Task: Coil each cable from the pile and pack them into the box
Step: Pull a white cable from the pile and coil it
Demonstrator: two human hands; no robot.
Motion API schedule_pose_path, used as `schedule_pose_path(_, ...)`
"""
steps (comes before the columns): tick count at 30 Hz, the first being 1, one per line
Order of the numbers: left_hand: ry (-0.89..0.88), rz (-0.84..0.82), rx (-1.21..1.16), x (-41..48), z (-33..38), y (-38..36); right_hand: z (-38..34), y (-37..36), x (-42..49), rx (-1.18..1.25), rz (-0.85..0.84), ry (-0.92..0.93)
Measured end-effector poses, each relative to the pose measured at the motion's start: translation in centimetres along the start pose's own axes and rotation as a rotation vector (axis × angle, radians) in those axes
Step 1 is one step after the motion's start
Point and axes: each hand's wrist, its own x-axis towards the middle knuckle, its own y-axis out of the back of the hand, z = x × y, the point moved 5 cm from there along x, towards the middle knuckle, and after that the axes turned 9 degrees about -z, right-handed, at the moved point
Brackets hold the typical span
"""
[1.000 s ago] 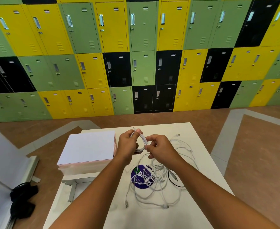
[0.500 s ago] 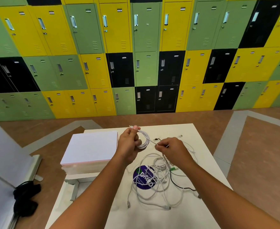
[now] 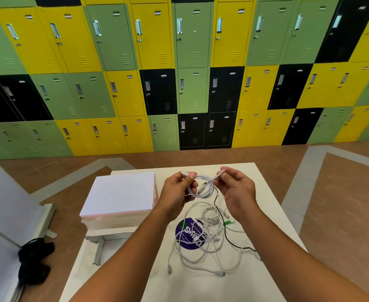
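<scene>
White cable [image 3: 203,188], wound into a small loose coil, hangs in the air between our two hands above the far half of the table [image 3: 201,286]. Our left hand [image 3: 178,189] grips the coil's left side, fingers curled through the loops and thumb pressed on top, with a short connector end poking out past the thumb. Our right hand [image 3: 237,192] pinches a strand of the same cable between thumb and forefinger at the coil's upper right, while its other fingers lie loosely bent and hold nothing else. Below the hands, on the tabletop, the pile of cables [image 3: 205,238] lies in a tangle of white loops, partly covering a round purple sticker [image 3: 187,235]. One thin black cable [image 3: 224,233] runs from under the coil down through the pile toward the table's right edge, and a small green connector [image 3: 228,223] sits at the right of the tangle. We cannot tell whether the black cable touches the coil. To the left of the pile stands the white cardboard box [image 3: 98,250]; its open cavity shows beside our left forearm, and its flat lid [image 3: 120,192] lies behind it, toward the wall. Yellow, green and black lockers [image 3: 192,62] fill the wall beyond the brown floor [image 3: 342,214], where a black bundle [image 3: 33,262] lies at the left.
</scene>
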Motion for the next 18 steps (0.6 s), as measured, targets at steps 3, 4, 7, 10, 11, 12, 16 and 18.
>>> schedule_pose_path(3,0.008,-0.071,-0.056,-0.1,0.4,-0.5,0.5,-0.4,0.1,0.041,0.012,-0.049)
schedule_pose_path(4,0.006,-0.096,-0.075,-0.1,0.5,-0.6,0.8,-0.6,0.1,0.011,0.002,-0.075)
schedule_pose_path(7,-0.013,-0.113,-0.109,-0.2,0.7,-0.7,1.2,-1.0,0.1,-0.054,-0.042,-0.126)
schedule_pose_path(10,-0.006,-0.109,-0.121,-0.2,0.7,-0.5,0.8,-0.8,0.3,-0.034,0.034,-0.078)
schedule_pose_path(11,0.0,-0.115,-0.125,-0.3,0.7,-0.5,0.7,-0.7,0.3,-0.025,0.052,-0.065)
schedule_pose_path(12,-0.002,-0.117,-0.128,-0.3,0.7,-0.6,0.8,-0.8,0.3,-0.023,0.05,-0.068)
schedule_pose_path(16,-0.065,-0.06,-0.078,-0.2,0.9,-0.6,1.7,-1.1,0.0,-0.132,-0.076,-0.171)
schedule_pose_path(18,-0.116,-0.003,-0.041,-0.2,0.9,-0.4,2.0,-1.0,-0.1,-0.234,-0.133,-0.219)
